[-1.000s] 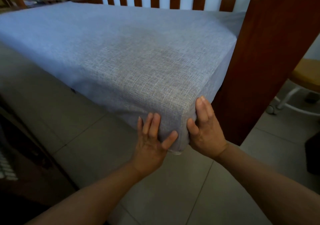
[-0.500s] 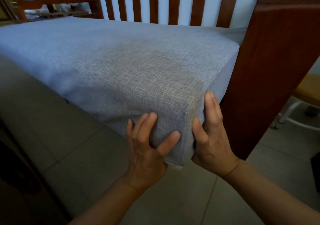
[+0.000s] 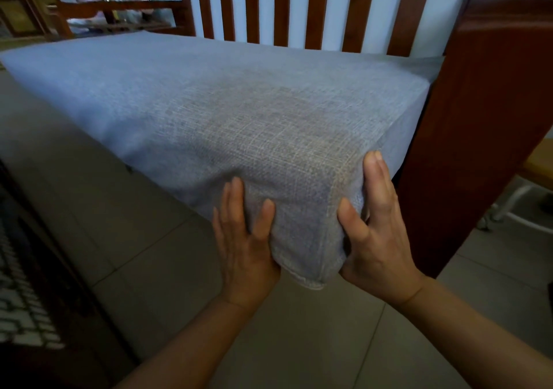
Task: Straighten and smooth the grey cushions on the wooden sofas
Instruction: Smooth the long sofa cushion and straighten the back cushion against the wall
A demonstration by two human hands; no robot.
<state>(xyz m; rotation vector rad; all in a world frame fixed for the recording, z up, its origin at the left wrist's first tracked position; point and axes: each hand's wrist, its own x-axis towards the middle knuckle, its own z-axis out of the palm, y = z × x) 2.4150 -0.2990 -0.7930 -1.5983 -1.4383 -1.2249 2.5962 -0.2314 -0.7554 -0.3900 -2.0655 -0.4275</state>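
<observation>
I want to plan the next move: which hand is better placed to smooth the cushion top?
Probably the left hand: the broad open top of the grey cushion lies on its side, while the right hand sits wedged beside the wooden armrest.

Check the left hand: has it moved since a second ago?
Yes. The left hand has slid slightly left along the front of the grey cushion, away from the wooden side panel; its thumb no longer reaches toward the corner.

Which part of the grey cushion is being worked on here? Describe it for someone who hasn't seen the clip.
Start at the wooden sofa's broad armrest panel. Beside it lies the grey cushion. Its nearest front corner overhangs the floor, pressed between the left hand and right hand, showing a stitched bottom seam.
</observation>
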